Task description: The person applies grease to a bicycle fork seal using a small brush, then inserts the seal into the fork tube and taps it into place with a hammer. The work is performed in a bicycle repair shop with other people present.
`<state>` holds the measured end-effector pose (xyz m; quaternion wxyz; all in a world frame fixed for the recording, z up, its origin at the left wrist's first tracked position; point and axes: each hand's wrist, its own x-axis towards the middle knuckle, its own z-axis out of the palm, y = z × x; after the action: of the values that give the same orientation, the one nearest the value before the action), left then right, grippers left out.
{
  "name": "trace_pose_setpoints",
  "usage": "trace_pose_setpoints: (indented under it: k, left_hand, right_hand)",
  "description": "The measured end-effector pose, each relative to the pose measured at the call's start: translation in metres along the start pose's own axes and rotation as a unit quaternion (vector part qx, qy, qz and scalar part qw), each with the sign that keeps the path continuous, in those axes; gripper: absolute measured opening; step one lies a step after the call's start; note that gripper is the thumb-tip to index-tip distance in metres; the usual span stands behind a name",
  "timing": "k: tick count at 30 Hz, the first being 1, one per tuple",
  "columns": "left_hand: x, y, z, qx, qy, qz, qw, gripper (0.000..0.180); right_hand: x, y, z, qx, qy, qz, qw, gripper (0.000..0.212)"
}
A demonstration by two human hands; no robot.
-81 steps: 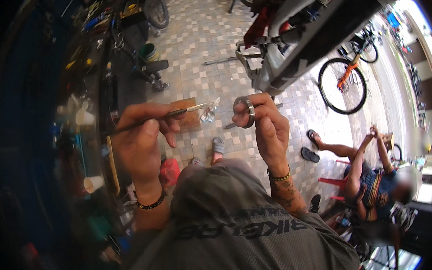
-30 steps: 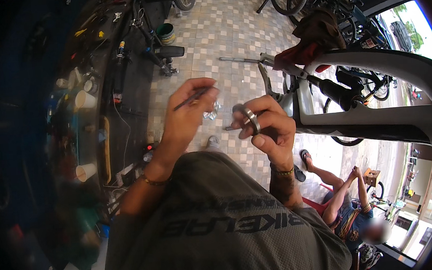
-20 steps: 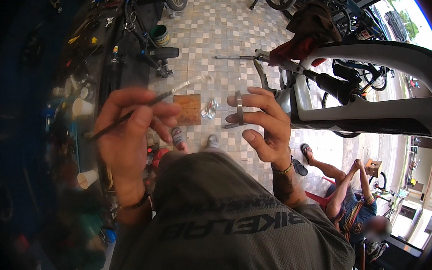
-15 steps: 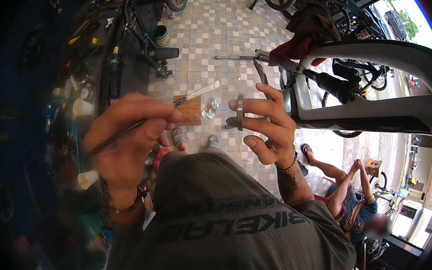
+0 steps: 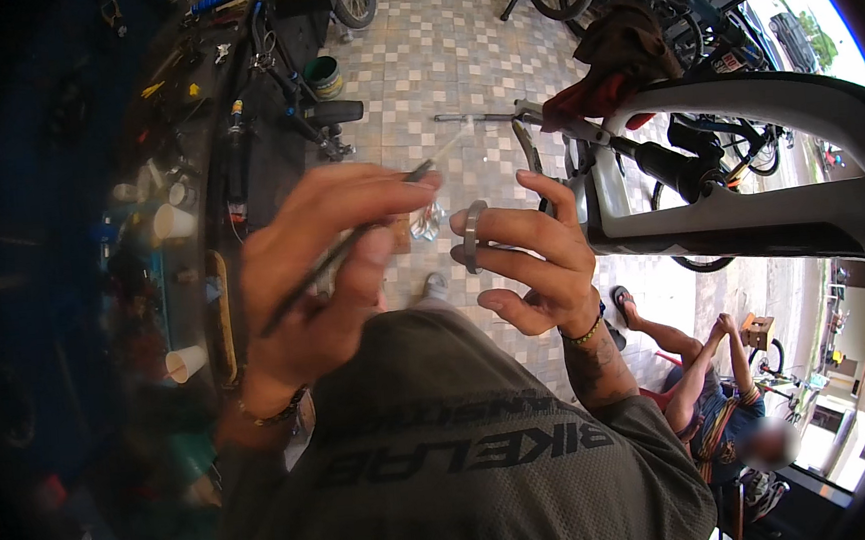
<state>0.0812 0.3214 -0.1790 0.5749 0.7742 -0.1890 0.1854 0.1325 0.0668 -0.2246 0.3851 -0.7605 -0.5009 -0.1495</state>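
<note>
In my left hand (image 5: 327, 262) is a thin brush (image 5: 428, 168), pinched between thumb and fingers. Its dark handle runs back under the palm, and its pale tip, blurred by motion, points up and to the right. A metal ring (image 5: 471, 238), which looks like a bearing, sits around two fingertips of my right hand (image 5: 542, 257). The thumb and the other visible finger there stand apart from it. The brush tip is above the ring, not touching it.
A grey and black bicycle frame (image 5: 769, 211) stands to the right, with a dark cloth (image 5: 628, 51) over it. At left a workbench holds paper cups (image 5: 174, 221) and tools. A green bucket (image 5: 323, 77) stands on the tiled floor. Someone sits (image 5: 719, 416) at lower right.
My left hand has moved right with the brush, nearer to my right hand. The brush tip has gone up and to the right. The ring has shifted slightly left.
</note>
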Motion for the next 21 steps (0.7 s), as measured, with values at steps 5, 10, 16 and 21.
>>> trace_pose_setpoints:
  k: [5, 10, 16, 21]
  left_hand:
    - [-0.003, -0.008, 0.021, 0.072, -0.050, 0.076, 0.993, 0.025]
    - [-0.014, -0.004, 0.022, 0.223, -0.071, 0.160, 0.959, 0.026]
    - [-0.026, -0.003, 0.007, 0.019, 0.028, 0.034, 0.999, 0.022]
    - [-0.030, -0.013, 0.005, -0.102, 0.125, -0.017, 0.987, 0.026]
  right_hand:
    - [0.004, -0.004, 0.001, -0.002, 0.001, -0.003, 1.000, 0.032]
    - [0.006, -0.002, 0.001, -0.016, -0.014, 0.020, 1.000, 0.034]
    - [0.002, 0.007, 0.004, -0.022, -0.012, 0.028, 0.999, 0.036]
    - [0.001, 0.011, 0.009, 0.007, 0.003, 0.038, 0.999, 0.037]
